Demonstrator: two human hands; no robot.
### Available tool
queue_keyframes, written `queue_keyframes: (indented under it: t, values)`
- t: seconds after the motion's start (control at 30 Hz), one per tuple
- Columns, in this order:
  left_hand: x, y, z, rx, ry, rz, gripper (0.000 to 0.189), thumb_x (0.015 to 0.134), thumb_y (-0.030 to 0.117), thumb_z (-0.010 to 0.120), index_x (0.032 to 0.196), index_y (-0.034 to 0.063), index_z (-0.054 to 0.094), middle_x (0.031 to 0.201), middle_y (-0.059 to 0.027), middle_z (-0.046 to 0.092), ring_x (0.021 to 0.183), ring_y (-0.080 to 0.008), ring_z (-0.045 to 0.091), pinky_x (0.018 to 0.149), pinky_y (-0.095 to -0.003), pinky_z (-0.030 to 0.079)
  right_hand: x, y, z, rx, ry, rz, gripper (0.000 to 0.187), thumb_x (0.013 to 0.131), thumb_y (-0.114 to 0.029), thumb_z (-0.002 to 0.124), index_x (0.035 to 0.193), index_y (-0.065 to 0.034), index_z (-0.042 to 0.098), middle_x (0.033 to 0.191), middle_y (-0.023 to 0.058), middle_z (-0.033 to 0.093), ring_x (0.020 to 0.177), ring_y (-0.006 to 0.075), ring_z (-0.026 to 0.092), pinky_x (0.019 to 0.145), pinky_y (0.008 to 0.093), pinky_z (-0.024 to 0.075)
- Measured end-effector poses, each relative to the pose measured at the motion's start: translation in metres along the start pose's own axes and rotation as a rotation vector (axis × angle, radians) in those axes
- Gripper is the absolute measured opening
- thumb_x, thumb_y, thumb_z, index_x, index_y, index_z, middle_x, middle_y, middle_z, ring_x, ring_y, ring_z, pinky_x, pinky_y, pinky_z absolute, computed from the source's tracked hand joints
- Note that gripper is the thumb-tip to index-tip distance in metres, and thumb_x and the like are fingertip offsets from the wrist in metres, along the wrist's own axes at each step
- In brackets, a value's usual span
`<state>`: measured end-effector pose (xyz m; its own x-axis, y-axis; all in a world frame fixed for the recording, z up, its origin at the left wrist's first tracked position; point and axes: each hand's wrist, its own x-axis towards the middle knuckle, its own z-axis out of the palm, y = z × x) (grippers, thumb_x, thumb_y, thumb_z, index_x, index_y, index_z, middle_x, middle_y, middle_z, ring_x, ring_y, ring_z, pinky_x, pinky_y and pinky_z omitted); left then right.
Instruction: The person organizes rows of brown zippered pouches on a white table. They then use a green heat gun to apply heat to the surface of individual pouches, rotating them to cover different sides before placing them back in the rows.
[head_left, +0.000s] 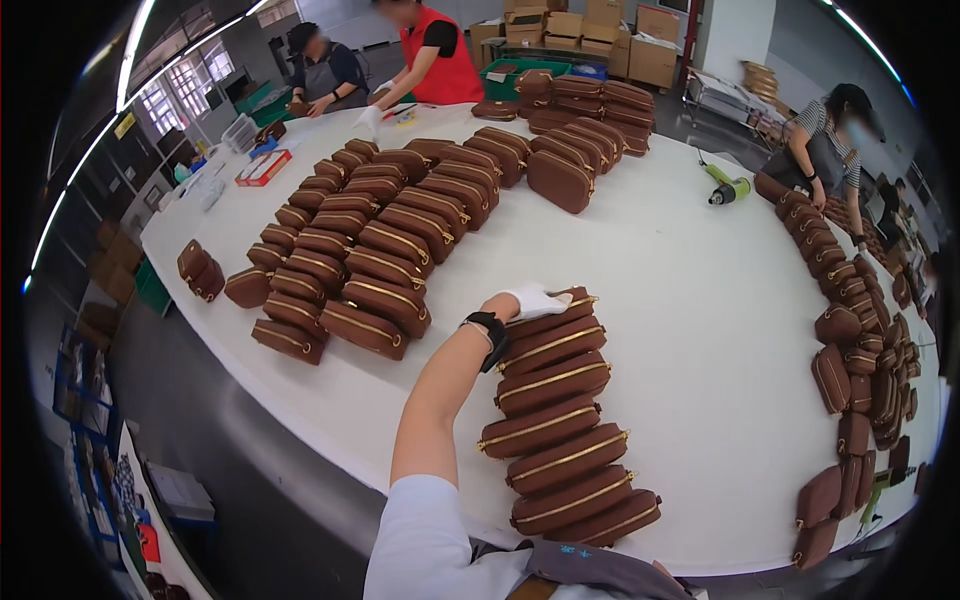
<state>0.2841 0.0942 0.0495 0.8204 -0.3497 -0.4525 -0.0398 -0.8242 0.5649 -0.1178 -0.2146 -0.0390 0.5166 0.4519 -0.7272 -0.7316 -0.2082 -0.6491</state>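
My left hand (536, 301), in a white glove with a dark band on the wrist, grips the far zippered bag (574, 309) of a row. Its fingers lie along the bag's back and top, and part of the bag is hidden by the glove. Several more brown bags with gold zippers, among them a middle bag (551, 386) and a near bag (607, 521), stand close together from there towards my body. My right hand is out of view.
Rows of similar brown bags (390, 225) fill the table's left and far side. More bags (855, 360) line the right edge. A green heat gun (727, 186) lies on the white table (697, 360). Co-workers (442, 60) stand at the far edge, another person (825, 135) at right.
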Motion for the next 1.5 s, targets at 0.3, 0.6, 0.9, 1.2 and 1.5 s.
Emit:
queue_keyframes:
  t: [0.3,0.6,0.9,1.2,1.5]
  values:
    - [0.050,0.041,-0.074,0.401,0.488,0.118,0.059,0.092,0.053,0.042,0.129,0.0093,0.055,0.132,-0.0142,0.056,0.123,-0.0331,0.052,0.102,-0.0482,0.040,0.171,-0.154,0.062,0.732,-0.213,-0.197,0.055,0.098,-0.032,0.054,0.141,-0.0052,0.034,0.141,0.0134,0.040,0.128,0.0309,0.044,0.107,0.0490,0.0390]
    - [-0.146,-0.122,-0.047,0.095,1.758,0.100,0.035,0.083,0.002,0.066,0.117,-0.0020,0.060,0.108,-0.0182,0.062,0.100,-0.0340,0.058,0.092,-0.0380,0.046,0.283,-0.276,0.072,0.857,-0.137,-0.133,0.057,0.091,-0.029,0.067,0.135,-0.0069,0.039,0.138,0.0191,0.034,0.122,0.0406,0.043,0.101,0.0533,0.0429]
    - [-0.129,-0.228,0.042,-0.473,1.615,-0.498,0.068,0.102,0.033,0.044,0.148,-0.0074,0.015,0.154,-0.0264,0.019,0.137,-0.0358,0.033,0.114,-0.0401,0.027,0.317,-0.321,0.126,0.599,-0.213,-0.100,0.086,0.088,-0.048,0.065,0.150,-0.0108,0.018,0.152,0.0220,0.023,0.133,0.0422,0.036,0.103,0.0517,0.0413]
    - [-0.091,-0.196,-0.014,-0.226,1.517,-0.621,0.060,0.098,0.041,0.048,0.127,-0.0115,0.046,0.121,-0.0328,0.054,0.099,-0.0412,0.059,0.083,-0.0456,0.052,0.343,-0.290,0.117,-0.339,-0.397,-0.217,0.060,0.080,-0.063,0.065,0.098,-0.0050,0.063,0.077,0.0041,0.058,0.067,0.0176,0.055,0.060,0.0319,0.0489]
    - [-0.091,-0.143,0.050,-0.385,1.503,-0.018,0.044,0.096,0.021,0.055,0.130,-0.0068,0.049,0.124,-0.0244,0.057,0.110,-0.0313,0.058,0.095,-0.0372,0.048,0.110,-0.133,-0.011,-0.012,0.087,-0.171,0.075,0.081,-0.062,0.063,0.130,-0.0056,0.056,0.123,0.0129,0.059,0.104,0.0232,0.061,0.088,0.0363,0.0509]
